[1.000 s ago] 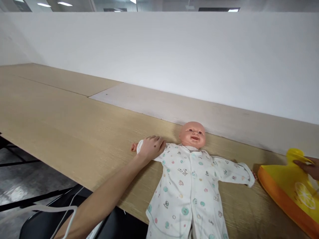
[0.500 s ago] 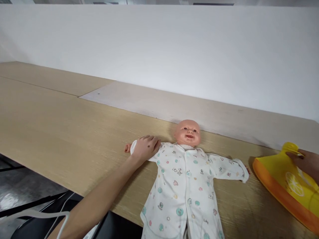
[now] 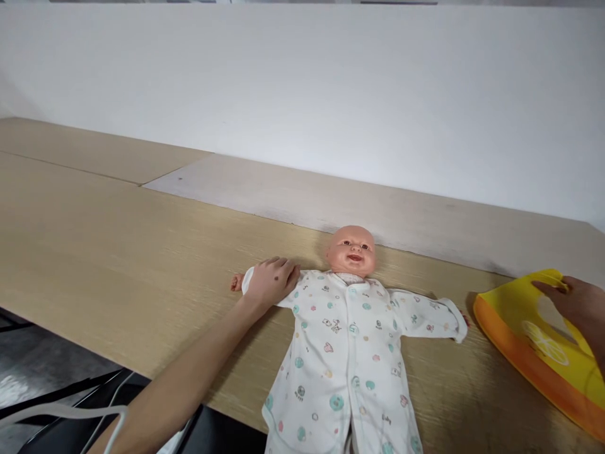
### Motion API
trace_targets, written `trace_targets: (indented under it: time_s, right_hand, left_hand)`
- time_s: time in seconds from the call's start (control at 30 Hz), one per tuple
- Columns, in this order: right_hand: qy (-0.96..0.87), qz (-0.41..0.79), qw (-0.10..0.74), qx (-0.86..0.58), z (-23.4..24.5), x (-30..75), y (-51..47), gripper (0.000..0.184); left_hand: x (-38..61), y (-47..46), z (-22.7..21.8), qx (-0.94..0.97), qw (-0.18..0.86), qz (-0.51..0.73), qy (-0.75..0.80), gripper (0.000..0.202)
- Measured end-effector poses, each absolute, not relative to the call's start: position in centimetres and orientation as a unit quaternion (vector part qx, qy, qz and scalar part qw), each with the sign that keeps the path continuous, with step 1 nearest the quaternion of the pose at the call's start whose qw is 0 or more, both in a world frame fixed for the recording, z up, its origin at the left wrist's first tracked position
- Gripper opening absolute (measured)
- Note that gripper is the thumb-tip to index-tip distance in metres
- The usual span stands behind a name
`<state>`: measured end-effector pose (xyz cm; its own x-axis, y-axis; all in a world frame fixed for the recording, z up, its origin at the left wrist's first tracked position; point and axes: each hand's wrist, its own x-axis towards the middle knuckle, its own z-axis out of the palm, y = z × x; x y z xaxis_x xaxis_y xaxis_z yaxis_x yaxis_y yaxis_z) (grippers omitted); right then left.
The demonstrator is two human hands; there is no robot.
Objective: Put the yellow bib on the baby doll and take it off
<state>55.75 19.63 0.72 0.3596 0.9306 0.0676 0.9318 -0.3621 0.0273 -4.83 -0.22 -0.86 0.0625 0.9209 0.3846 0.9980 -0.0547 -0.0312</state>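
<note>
Starting at the left: grey floor (image 3: 14, 391), a black chair (image 3: 127, 403) and a white cable (image 3: 61, 411) sit low in the corner, below a long wooden table (image 3: 94, 252) set against a white wall (image 3: 302, 94), with a pale board (image 3: 283, 189) along its back edge. Next, the left hand (image 3: 271, 284), its arm reaching in from the lower left, is clamped over the sleeve cuff of a white printed onesie (image 3: 340, 359), just beside the small hand of a baby doll (image 3: 350, 250). The doll lies face up on the table, arms spread, head towards the wall. Far right, well apart from the left hand, the right hand (image 3: 570, 302) grips the top edge of a yellow bag (image 3: 510, 315) with orange trim and a lemon print, lying near the doll's other sleeve.
</note>
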Motion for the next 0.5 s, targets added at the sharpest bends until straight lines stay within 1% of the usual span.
trace_targets:
  time_s: [0.2,0.27,0.37,0.5]
  right_hand:
    - [-0.540,-0.033,0.023,-0.841,1.8,55.2,19.0,0.086]
    - [-0.532,-0.029,0.018,-0.846,2.3,54.9,18.8,0.089]
    - [-0.508,-0.013,0.011,-0.861,3.1,54.3,18.6,0.088]
    - [-0.493,-0.023,0.010,-0.870,3.6,54.7,18.7,0.093]
  left_hand:
    - [-4.7,-0.3,-0.6,-0.711,0.138,-0.137,-0.676,0.038]
    - [-4.7,-0.3,-0.5,-0.709,0.137,-0.136,-0.678,0.038]
    - [-4.7,-0.3,-0.4,-0.709,0.138,-0.130,-0.679,0.038]
    - [-4.7,-0.3,-0.4,-0.711,0.141,-0.131,-0.677,0.038]
